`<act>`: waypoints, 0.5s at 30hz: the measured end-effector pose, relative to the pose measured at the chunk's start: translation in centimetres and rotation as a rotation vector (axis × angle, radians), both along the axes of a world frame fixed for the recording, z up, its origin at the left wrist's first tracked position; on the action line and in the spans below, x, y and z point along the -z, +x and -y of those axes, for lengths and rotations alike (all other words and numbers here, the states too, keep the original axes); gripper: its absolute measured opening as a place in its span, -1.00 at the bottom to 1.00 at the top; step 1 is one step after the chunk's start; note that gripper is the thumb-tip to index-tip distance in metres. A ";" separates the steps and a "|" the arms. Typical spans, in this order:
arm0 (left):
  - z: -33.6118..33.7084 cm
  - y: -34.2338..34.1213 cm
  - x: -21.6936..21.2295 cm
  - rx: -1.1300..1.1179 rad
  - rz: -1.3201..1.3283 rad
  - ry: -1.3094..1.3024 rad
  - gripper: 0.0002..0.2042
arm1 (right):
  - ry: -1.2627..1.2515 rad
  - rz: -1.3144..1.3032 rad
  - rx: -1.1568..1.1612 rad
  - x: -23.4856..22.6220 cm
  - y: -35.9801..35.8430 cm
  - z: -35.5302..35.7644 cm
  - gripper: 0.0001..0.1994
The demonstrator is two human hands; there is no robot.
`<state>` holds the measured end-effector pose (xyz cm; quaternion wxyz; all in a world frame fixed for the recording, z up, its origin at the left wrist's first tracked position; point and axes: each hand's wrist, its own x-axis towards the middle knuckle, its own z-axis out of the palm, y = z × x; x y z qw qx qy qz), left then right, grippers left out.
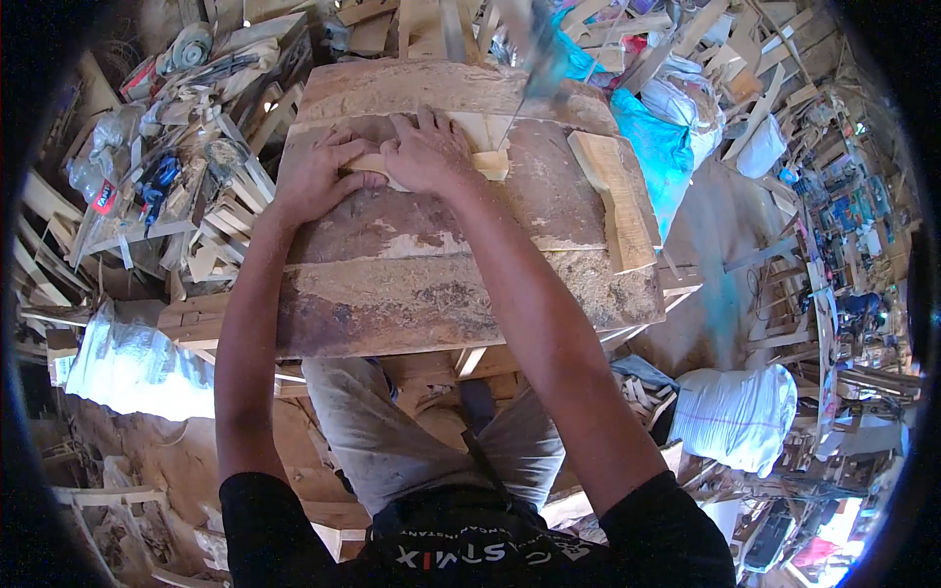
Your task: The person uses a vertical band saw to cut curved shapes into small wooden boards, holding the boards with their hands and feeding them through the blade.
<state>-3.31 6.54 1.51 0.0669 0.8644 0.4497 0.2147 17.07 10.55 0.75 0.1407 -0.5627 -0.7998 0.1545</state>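
Observation:
On a worn wooden worktable (392, 304), both hands are on a pale piece of wood (490, 165) whose right end shows past my right hand. My left hand (328, 178) wraps its left end, thumb along the near side. My right hand (426, 155) lies over its middle, fingers forward and pressing down; the wood beneath is largely hidden. A flat pale wood patch or offcut (480, 127) lies just beyond. Right of the fingers, a thin blade-like strip (512, 122) comes down to the table under a blurred bluish machine part (545, 71).
A curve-edged wooden piece (616, 201) lies at the table's right side. Scrap wood (240, 88), a plastic bottle (93, 186) and a blue tool (159, 186) crowd the left. Blue plastic sacking (652, 147) hangs beyond the right edge; a white sack (735, 416) stands lower right.

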 end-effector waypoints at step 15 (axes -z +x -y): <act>-0.2 -0.1 0.2 0.008 0.019 0.001 -0.53 | -0.008 0.001 0.004 0.0 0.0 -0.3 -0.31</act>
